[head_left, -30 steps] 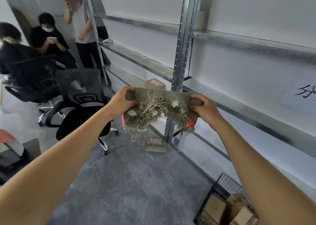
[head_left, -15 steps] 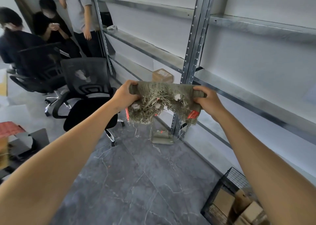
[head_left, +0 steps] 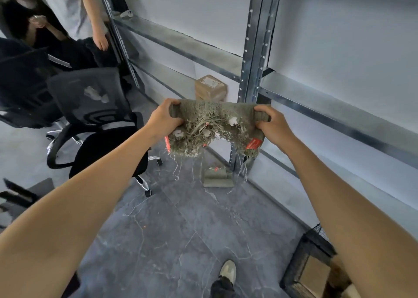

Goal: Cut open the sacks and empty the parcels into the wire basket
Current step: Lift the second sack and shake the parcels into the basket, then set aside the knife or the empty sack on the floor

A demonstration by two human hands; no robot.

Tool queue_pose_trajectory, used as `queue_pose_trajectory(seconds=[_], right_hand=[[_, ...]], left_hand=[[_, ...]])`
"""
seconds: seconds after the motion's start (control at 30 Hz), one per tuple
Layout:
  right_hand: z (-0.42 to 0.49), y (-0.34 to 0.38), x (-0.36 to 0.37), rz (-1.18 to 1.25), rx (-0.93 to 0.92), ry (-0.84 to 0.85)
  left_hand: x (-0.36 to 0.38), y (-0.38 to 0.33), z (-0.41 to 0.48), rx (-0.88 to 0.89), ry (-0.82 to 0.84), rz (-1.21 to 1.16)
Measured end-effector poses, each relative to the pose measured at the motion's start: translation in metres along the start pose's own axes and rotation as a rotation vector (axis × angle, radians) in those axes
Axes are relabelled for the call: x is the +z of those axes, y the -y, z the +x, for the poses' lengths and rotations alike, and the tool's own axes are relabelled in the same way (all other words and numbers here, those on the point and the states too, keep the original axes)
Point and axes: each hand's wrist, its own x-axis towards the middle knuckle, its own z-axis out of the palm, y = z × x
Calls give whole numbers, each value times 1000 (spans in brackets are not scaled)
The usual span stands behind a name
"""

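I hold a folded olive-green woven sack (head_left: pixel 216 125) stretched out in front of me at arm's length, its cut edge frayed with loose threads hanging down and red tags showing. My left hand (head_left: pixel 162 122) grips its left end and my right hand (head_left: pixel 270 127) grips its right end. The black wire basket (head_left: pixel 303 257) stands on the floor at the lower right, partly behind my right forearm, with brown cardboard parcels (head_left: pixel 315 273) inside. Another folded green sack (head_left: pixel 217 177) lies on the floor by the shelf post.
Metal shelving (head_left: pixel 253 71) runs along the right wall, with a brown box (head_left: pixel 210 88) on a low shelf. A black office chair (head_left: pixel 95 125) stands to the left, with people behind it. My shoe (head_left: pixel 227 271) is on the grey tiled floor.
The view has tilted down and nearer to the shelving; my shoe has come into sight. Both hands keep their grip on the sack, which stays stretched between them.
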Motion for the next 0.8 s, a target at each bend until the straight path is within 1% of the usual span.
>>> queue_pose_trajectory(seconds=[0.1,0.27,0.4,0.53,0.67,0.8], right_hand=[[48,-25,6,-37,44,2],[107,-69,26,-100,106,57],[140,-109,48,-103,196,104],[164,-152,77,-129,271,118],[177,-221,112,-164,381,86],[181,-311,155,-202,491,36]], left_hand=[[23,3,51,-23,28,27],[60,23,116,-77,86,90],[88,54,155,-115,135,130],[126,94,187,-151,218,163],[180,144,217,-179,313,207],[245,204,239,-246,408,238]])
